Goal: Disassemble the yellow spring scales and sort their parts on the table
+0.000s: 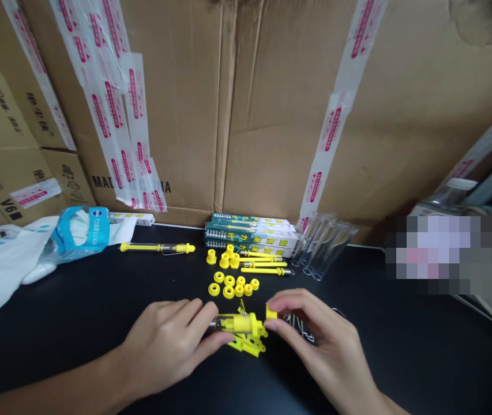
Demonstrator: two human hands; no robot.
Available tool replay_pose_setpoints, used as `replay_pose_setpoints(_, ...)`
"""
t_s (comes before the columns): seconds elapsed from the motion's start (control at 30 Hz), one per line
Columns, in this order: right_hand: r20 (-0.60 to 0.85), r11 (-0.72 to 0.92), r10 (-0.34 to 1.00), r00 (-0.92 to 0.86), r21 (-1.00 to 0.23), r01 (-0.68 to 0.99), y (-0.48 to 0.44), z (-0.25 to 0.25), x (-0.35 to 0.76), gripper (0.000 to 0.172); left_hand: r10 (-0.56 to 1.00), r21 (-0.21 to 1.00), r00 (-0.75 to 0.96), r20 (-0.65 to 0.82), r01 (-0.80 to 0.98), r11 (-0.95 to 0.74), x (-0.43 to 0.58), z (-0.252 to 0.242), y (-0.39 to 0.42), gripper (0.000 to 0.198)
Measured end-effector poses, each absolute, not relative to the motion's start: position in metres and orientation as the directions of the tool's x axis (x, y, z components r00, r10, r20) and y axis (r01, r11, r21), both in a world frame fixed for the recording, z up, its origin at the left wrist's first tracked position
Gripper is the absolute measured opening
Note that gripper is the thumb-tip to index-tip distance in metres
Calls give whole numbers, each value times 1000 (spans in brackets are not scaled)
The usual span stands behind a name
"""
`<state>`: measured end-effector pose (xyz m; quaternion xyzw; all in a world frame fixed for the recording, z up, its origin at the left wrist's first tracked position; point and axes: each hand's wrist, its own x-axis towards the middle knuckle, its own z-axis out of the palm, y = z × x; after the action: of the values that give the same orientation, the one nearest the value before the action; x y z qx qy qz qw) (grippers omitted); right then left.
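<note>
Yellow tube (239, 323) between left hand (168, 341), right hand (317, 340); rings (232, 286) just behind

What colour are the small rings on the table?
The rings are yellow; head view.

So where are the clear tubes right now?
In the head view, the clear tubes lie on the black table right of centre, just right of the stacked boxes, beyond the right hand.

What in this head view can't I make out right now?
Head view:
Under the left hand: the left end of the yellow tube.
Under the right hand, which pinches a yellow cap: most of the metal clips.
Behind the pixelated patch, right side: whatever is there.
Too small to read: print on the boxes.
</note>
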<state>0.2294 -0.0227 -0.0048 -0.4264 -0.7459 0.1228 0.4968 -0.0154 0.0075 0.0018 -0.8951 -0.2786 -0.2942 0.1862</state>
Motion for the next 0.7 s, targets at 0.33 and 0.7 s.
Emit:
replay_pose_setpoints(0.33,619,619,729,-292,-414,668,-2,-17,229,17,400,-156,675,620,606,-780,-16,0,7,34)
replay_pose_setpoints(0.7,539,596,759,-366,-346,725,-10,-14,230,14,405,-146,675,617,603,-784,-16,1,8,31)
